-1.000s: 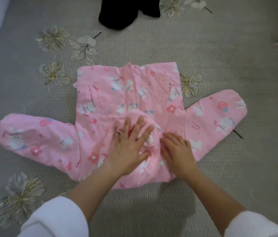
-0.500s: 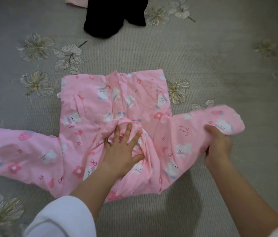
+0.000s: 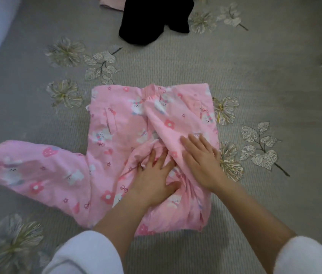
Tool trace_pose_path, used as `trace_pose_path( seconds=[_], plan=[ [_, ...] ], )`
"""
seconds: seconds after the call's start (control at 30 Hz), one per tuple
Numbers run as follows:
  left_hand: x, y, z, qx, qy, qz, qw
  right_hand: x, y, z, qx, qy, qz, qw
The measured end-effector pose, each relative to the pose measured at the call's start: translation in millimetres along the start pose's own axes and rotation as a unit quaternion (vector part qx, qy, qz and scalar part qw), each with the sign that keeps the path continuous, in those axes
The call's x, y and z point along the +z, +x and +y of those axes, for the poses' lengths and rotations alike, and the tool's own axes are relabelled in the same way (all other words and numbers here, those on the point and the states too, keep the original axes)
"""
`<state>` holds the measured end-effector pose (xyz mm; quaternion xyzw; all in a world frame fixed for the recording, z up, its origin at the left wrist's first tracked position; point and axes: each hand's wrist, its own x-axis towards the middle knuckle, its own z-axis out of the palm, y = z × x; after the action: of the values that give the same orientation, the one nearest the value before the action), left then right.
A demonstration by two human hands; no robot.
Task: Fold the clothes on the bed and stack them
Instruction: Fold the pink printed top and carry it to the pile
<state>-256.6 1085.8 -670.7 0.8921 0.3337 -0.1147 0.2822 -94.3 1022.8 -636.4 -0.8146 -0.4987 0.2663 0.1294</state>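
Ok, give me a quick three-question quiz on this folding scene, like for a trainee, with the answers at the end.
1. True or false: both sleeves of the pink jacket are folded over its body.
2. Multiple choice: on the folded-in sleeve, the right hand A) lies flat, B) pinches it, C) hovers clear of it.
3. Fill the blank: the unfolded sleeve sticks out to the person's ____.

Key: 1 false; 2 A; 3 left.
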Motion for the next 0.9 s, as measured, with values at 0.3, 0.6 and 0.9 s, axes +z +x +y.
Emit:
trace_pose_path(
  seconds=[0.3,0.6,0.9],
  plan=[
    [-24,-60,-29,-0.017,-0.217,0.212,0.953,19,-17,-49,0.014,0.05,-0.053,0.997],
    [-19,-122,-105,-0.447,-0.288,0.378,0.758,62,-17,-57,0.033,-0.138,-0.076,0.987],
    [-43,-123,-127,-0.476,-0.595,0.454,0.463,58,-11,-62,0.034,-0.176,-0.101,0.979]
  ],
)
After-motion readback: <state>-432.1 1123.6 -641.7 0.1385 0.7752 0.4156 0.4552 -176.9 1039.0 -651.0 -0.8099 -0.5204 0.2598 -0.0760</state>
